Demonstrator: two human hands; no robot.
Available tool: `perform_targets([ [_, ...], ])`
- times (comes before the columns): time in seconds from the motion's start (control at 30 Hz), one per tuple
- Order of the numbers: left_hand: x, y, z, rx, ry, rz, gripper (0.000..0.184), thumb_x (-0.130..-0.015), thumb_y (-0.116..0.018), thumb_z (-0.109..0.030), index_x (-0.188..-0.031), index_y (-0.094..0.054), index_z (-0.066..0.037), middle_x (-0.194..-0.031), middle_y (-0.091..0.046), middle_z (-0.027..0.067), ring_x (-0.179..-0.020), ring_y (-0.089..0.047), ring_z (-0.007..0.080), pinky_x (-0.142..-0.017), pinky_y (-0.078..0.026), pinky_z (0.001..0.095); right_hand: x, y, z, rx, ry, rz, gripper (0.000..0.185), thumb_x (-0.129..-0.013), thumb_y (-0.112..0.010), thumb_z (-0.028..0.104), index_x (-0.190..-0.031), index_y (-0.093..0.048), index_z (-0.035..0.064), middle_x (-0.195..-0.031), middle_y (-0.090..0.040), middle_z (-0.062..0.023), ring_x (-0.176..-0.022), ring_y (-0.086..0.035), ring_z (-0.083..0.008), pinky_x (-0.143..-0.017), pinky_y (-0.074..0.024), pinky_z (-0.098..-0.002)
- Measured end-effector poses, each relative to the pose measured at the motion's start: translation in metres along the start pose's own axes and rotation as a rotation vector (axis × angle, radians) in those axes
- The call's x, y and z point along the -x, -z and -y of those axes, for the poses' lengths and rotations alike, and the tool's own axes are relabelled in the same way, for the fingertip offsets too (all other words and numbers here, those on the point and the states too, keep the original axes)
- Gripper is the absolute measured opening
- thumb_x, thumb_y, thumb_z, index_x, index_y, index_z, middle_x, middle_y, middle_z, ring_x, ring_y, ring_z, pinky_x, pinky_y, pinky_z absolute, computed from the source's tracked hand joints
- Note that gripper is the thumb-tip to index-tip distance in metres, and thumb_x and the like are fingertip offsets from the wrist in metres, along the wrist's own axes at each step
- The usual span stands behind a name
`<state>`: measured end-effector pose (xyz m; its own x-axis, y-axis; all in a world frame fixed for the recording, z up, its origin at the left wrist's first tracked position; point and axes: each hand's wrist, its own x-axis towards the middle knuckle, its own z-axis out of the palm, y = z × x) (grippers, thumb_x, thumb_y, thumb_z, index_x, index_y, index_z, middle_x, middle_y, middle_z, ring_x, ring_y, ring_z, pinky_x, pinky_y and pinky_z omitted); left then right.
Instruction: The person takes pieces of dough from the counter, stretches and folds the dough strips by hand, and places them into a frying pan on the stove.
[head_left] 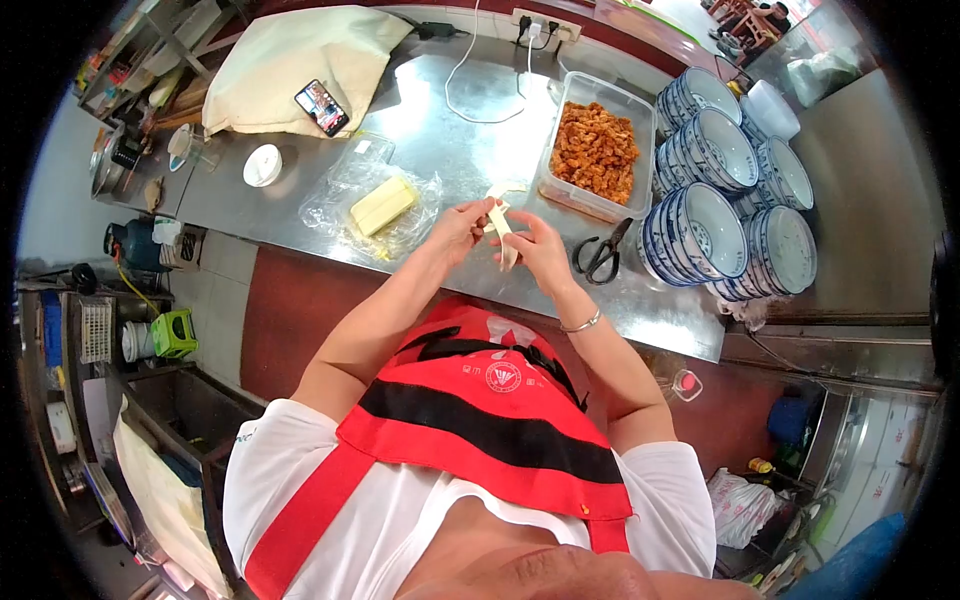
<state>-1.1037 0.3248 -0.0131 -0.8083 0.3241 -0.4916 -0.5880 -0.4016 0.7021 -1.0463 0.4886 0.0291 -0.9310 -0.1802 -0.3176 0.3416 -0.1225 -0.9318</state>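
From my remote view, the left hand [461,228] and right hand [543,250] pinch a pale strip [499,221] above the steel bench's [432,262] near edge. It looks light, limp and easily torn; I'd grip its edges gently.

Bright; glare whitens the metal counter [430,90]; edges curve, blackened.

Left hand [463,228], right hand [538,248] holding pale strip [499,220]; black scissors [602,255] nearby.
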Motion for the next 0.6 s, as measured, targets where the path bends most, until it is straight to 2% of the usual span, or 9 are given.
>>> perform_targets([
  [0.07,-0.005,-0.001,0.002,-0.008,0.039,-0.058,0.022,-0.088,-0.066,-0.026,-0.096,-0.070,-0.006,-0.070,-0.047,-0.0062,-0.060,-0.038,0.0044,-0.050,-0.031,0.0189,0.002,0.011,-0.013,-0.019,-0.027,-0.041,0.030,-0.087,-0.056,0.001,-0.116,-0.053,-0.0032,-0.090,-0.068,-0.0117,-0.073,-0.066,-0.0164,-0.063,-0.0529,-0.0264],
  [0.17,-0.024,0.006,0.019,0.042,0.024,-0.040,0.021,-0.088,-0.067,-0.024,-0.097,-0.069,-0.006,-0.069,-0.047,-0.0060,-0.061,-0.039,0.0039,-0.050,-0.031,0.0183,0.002,0.026,-0.035,-0.011,-0.105,-0.077,0.022,-0.087,-0.056,0.001,-0.109,-0.057,-0.0019,-0.090,-0.068,-0.0099,-0.069,-0.063,-0.0139,-0.063,-0.0520,-0.0251],
  [0.23,-0.037,0.012,0.034,0.158,0.040,-0.043,0.021,-0.088,-0.066,-0.022,-0.099,-0.067,-0.004,-0.073,-0.053,-0.0030,-0.061,-0.043,0.0035,-0.051,-0.033,0.0177,0.010,0.032,-0.042,-0.048,-0.120,-0.115,0.017,-0.088,-0.059,0.006,-0.105,-0.060,0.0013,-0.089,-0.066,-0.0058,-0.070,-0.060,-0.0103,-0.063,-0.0481,-0.0216],
  [0.33,-0.044,0.013,0.051,0.091,0.058,-0.040,0.021,-0.089,-0.065,-0.022,-0.101,-0.067,-0.005,-0.074,-0.054,-0.0028,-0.063,-0.045,0.0040,-0.052,-0.034,0.0182,0.017,0.042,-0.052,-0.104,-0.164,-0.151,0.019,-0.086,-0.061,0.005,-0.105,-0.060,0.0016,-0.087,-0.064,-0.0023,-0.076,-0.060,-0.0099,-0.068,-0.0484,-0.0230],
  [0.43,-0.041,0.004,0.061,0.172,0.100,-0.023,0.020,-0.090,-0.064,-0.020,-0.102,-0.068,-0.005,-0.076,-0.055,-0.0042,-0.064,-0.046,0.0035,-0.051,-0.035,0.0173,0.023,0.051,-0.056,0.024,-0.105,-0.132,0.021,-0.083,-0.063,0.005,-0.103,-0.062,0.0012,-0.091,-0.065,-0.0033,-0.078,-0.061,-0.0109,-0.069,-0.0488,-0.0230],
  [0.6,-0.040,0.007,0.070,0.205,0.153,0.071,0.018,-0.090,-0.062,-0.015,-0.103,-0.066,-0.003,-0.079,-0.057,-0.0021,-0.068,-0.052,0.0058,-0.055,-0.040,0.0183,0.026,0.077,-0.079,-0.087,-0.062,-0.149,0.024,-0.081,-0.062,0.003,-0.104,-0.061,-0.0002,-0.093,-0.066,-0.0048,-0.077,-0.063,-0.0125,-0.067,-0.0504,-0.0265],
])
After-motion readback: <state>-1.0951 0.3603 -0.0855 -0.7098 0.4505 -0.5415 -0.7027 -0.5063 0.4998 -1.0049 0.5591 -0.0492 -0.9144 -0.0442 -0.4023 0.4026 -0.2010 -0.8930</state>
